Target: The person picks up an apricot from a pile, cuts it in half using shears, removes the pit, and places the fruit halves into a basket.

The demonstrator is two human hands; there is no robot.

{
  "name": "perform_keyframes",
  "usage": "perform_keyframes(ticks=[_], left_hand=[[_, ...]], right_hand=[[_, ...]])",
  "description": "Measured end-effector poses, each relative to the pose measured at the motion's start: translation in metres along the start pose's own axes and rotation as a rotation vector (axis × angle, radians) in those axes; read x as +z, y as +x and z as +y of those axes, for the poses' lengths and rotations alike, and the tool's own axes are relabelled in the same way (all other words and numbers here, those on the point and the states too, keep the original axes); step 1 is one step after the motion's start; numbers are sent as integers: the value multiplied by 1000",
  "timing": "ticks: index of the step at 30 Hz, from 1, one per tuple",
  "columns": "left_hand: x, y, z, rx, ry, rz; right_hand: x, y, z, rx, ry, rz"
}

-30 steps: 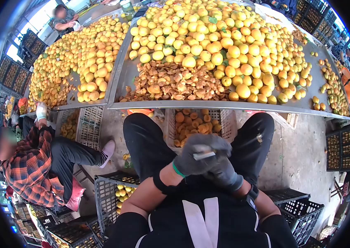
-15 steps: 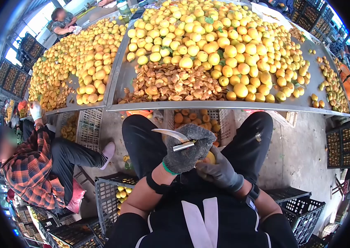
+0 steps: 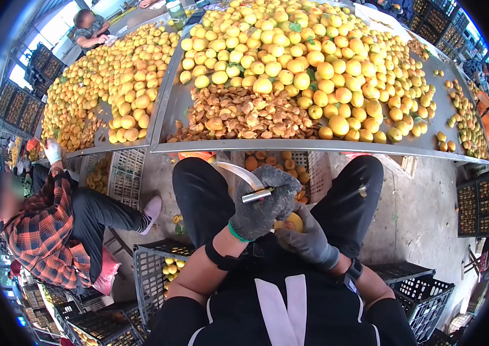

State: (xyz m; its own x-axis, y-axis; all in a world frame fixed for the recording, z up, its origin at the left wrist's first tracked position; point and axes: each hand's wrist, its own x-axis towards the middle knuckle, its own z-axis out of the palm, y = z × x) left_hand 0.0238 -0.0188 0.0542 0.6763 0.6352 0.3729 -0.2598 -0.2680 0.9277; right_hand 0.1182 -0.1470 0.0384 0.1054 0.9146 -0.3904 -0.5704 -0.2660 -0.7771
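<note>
My left hand (image 3: 263, 202), in a dark grey knit glove with a green cuff, is closed on a curved knife (image 3: 243, 174). Its thin pale blade points up and to the left, and a silvery metal part shows over the glove. My right hand (image 3: 312, 237), in a smoother grey glove, is wrapped round a yellow apricot (image 3: 295, 222) in front of my lap. The two hands are close together. Left-hand fingers partly hide the fruit, so any cut in it cannot be made out.
Ahead stands a metal table (image 3: 313, 145) heaped with apricots (image 3: 290, 52) and a pile of brownish-orange pits or scraps (image 3: 250, 115). Beneath it is a light crate (image 3: 318, 173) of orange fruit. Black crates (image 3: 151, 277) flank me. A co-worker in a plaid shirt (image 3: 48, 242) sits left.
My left hand has turned and lifted slightly off the fruit, so the blade now points more upward. More of the apricot shows in my right hand.
</note>
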Motion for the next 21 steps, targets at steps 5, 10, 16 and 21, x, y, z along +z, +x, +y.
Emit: perform_keyframes(ticks=[5,10,16,21], left_hand=[[0,11,1,-294,-908,109],[27,3,15,-293,-726,115],[1,20,22,-249,-942,128],[-2,17,23,-115,-794,236]], right_hand=[[-11,1,12,-135,-234,-6],[-13,12,39,-375,-279,-48],[-15,8,-2,-94,-196,-178],[-16,5,-15,91,-140,-139]])
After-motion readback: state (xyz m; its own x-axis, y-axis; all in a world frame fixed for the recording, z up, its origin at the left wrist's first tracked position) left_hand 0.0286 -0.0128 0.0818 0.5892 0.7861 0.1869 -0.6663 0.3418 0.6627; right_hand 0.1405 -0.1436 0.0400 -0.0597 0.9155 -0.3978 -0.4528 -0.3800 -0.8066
